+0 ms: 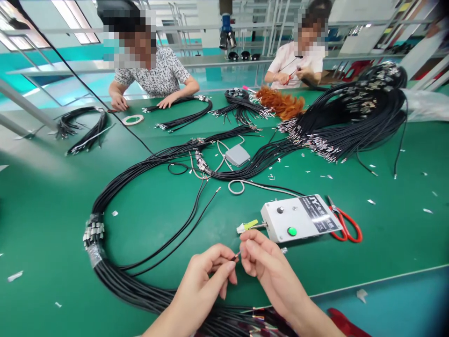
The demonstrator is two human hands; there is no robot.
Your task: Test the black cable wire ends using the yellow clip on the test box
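Observation:
Between finger and thumb, my left hand (206,281) pinches the dark end of a cable (234,258), whose thin stripped tip points right. My right hand (268,271) meets that tip with its thumb and fingertips closed around the fine wires. Just beyond my fingers sits a white machine box (286,222) with a green button, a black knob and a small metal shaft on its left side that carries a white and yellow-green clip (248,226). A thick bundle of black cables (122,285) curves round on the left and passes beneath my forearms.
Red-handled scissors (345,224) lie right of the box. A grey pedal (237,155) and looping cords lie mid-table. A large black cable pile (354,107) fills the back right, near orange-brown material (280,103). Two people work across the green table (386,234). Small scraps are scattered about.

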